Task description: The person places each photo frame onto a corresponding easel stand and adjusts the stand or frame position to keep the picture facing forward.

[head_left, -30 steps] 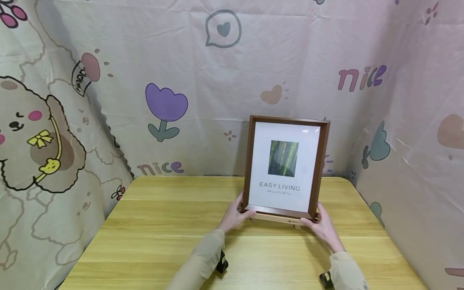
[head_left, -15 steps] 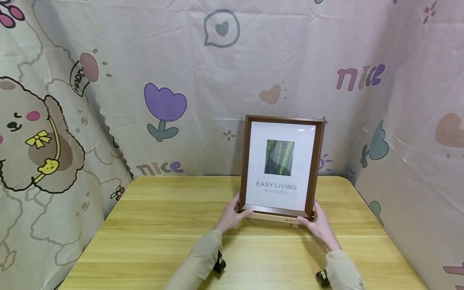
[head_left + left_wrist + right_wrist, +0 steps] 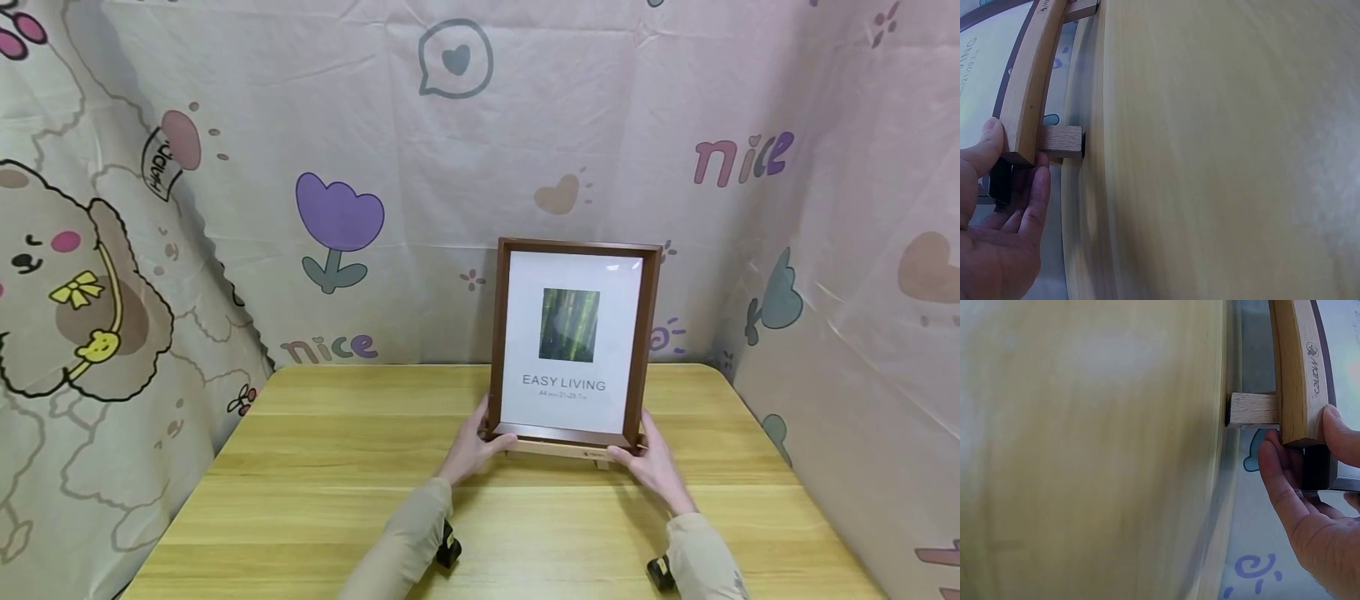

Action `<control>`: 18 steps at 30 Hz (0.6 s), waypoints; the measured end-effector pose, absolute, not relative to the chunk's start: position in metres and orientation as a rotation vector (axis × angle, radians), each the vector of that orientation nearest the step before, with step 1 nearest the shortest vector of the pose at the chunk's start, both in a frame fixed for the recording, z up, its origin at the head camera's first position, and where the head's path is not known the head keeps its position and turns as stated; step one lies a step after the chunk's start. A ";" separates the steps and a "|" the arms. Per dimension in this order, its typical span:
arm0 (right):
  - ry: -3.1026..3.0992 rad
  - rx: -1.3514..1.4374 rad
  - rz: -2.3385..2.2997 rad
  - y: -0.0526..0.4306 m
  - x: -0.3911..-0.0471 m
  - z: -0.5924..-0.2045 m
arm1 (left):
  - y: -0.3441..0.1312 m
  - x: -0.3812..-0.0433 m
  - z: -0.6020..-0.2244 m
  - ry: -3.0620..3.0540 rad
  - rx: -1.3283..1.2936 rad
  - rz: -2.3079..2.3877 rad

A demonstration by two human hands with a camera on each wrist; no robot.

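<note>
A brown picture frame (image 3: 642, 333) with a green bamboo print and "EASY LIVING" lettering leans back on a small light-wood easel (image 3: 557, 449). My left hand (image 3: 467, 450) grips the frame's lower left corner, thumb in front and fingers behind. At the lower right corner, my right hand (image 3: 656, 467) holds on in the same way. In the left wrist view, the left thumb lies by the end of the easel's ledge (image 3: 1030, 81), and the fingers curl beneath. The right wrist view shows the right thumb at the ledge's (image 3: 1300, 369) other end, near a printed logo. Most of the easel is hidden behind the frame.
The wood-grain table (image 3: 337, 475) stretches to the left and in front of the frame. Behind it and at both sides hangs a pale printed cloth (image 3: 450, 167) with flowers, words and a cartoon animal. A small black device (image 3: 448, 546) sits at each wrist.
The picture frame and easel have shifted a little to the left across the table, with both hands moving along on the lower corners. The grips look the same.
</note>
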State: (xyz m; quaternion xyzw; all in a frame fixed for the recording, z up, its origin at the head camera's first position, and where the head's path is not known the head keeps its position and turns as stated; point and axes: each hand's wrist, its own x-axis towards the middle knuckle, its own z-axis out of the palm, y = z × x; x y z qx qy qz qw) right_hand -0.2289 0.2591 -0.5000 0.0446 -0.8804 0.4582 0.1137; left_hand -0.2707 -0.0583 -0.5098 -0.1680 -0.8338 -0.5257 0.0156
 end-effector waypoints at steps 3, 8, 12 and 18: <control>-2.583 0.127 1.344 0.256 -0.229 -0.499 | -0.060 -0.271 -0.511 -2.581 -0.523 -1.638; -2.603 0.109 1.353 0.253 -0.229 -0.498 | -0.062 -0.271 -0.512 -2.580 -0.513 -1.642; -2.612 0.114 1.365 0.252 -0.230 -0.498 | -0.065 -0.271 -0.513 -2.567 -0.523 -1.649; -2.615 0.098 1.402 0.248 -0.232 -0.499 | -0.069 -0.271 -0.511 -2.556 -0.509 -1.667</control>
